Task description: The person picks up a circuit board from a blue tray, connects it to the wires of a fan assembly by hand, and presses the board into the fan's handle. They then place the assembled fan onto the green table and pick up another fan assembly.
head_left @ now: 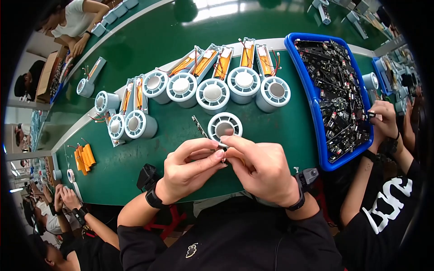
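Note:
My left hand (pixel 192 169) is closed in a pinch on a narrow dark circuit board (pixel 199 126), which sticks up past its fingertips. My right hand (pixel 264 169) is closed too, thumb and forefinger meeting the left fingertips; the small part between them is mostly hidden. Just beyond my fingers stands a pale-blue round housing (pixel 225 118) with a slotted rim and a grey metallic centre. Its lower part is covered by my hands. Farther back, several similar pale-blue units (pixel 212 94) stand in a curved row, with orange battery packs (pixel 222 65) and thin wires in their open handles.
A blue bin (pixel 316 135) full of dark circuit boards (pixel 337 90) stands at the right, with a co-worker's hand (pixel 383 119) at its edge. Orange battery packs (pixel 84 158) and a tape roll (pixel 71 175) lie at the left. More people sit along the left side.

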`<state>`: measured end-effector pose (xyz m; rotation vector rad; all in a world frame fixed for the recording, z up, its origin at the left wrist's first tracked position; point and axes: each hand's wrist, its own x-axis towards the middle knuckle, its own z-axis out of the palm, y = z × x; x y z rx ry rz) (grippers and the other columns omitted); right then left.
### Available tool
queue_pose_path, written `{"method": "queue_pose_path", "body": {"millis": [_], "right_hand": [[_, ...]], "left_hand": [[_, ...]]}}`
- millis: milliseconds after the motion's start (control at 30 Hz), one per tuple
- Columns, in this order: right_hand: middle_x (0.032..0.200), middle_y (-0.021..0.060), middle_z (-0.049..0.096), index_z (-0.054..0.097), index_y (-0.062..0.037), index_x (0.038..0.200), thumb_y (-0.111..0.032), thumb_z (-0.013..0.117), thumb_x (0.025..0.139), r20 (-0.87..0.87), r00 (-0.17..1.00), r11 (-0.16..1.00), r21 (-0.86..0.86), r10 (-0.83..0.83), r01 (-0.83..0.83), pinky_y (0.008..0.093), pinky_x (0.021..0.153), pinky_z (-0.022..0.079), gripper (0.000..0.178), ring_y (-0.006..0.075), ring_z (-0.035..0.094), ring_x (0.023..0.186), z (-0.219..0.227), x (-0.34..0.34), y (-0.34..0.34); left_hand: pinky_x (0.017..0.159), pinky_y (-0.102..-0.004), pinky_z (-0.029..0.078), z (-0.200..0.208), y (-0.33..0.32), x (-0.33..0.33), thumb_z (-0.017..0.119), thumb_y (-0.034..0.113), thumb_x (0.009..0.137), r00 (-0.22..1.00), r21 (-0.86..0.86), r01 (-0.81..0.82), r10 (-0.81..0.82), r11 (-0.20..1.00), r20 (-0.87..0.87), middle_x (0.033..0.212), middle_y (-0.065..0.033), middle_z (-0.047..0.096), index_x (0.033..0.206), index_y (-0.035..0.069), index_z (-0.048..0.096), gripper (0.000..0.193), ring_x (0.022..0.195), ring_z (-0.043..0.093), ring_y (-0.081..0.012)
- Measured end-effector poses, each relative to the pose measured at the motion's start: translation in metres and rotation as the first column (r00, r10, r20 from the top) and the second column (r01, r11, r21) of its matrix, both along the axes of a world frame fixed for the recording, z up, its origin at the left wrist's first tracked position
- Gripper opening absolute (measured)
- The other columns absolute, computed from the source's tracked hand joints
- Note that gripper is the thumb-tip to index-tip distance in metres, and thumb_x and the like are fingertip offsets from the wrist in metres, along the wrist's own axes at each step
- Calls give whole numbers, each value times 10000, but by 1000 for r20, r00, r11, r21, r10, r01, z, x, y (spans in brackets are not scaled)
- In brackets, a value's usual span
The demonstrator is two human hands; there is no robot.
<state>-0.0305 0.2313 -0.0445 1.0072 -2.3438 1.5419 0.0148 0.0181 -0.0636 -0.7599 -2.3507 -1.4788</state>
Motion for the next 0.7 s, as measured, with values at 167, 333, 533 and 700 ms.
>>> {"method": "queue_pose_path", "body": {"millis": [167,333,533,700], "right_hand": [[830,118,764,686,33,1307,80,763,838,-21,986,981,100,-167,168,329,512,503,478,227,660,545,-2,29,-1],[901,160,779,662,56,1341,79,729,858,63,967,969,35,-248,246,350,546,539,488,263,710,602,-11,43,-8],[960,207,774,655,41,1351,82,672,871,99,965,969,-5,-244,246,346,594,575,482,296,742,664,-14,48,-9],[964,218,771,663,29,1338,86,654,876,118,958,957,-95,-262,273,345,611,584,466,307,748,682,-15,51,-15]], "left_hand": [[897,-352,663,-5,7,5,823,-139,792,998,-53,-52,50,997,-27,1260,-168,631,1118,-33,776,346,1039,755,-266],[862,-338,664,-4,8,7,818,-133,802,996,-46,-88,87,995,-27,1220,-159,644,1100,-42,775,315,986,766,-258],[815,-320,648,-4,17,3,799,-143,818,991,-82,-130,127,988,-34,1203,-155,634,1074,-57,771,272,934,761,-247],[804,-318,643,-1,17,5,788,-141,830,991,-87,-132,131,987,-28,1193,-149,633,1051,-69,765,233,934,762,-252]]}}
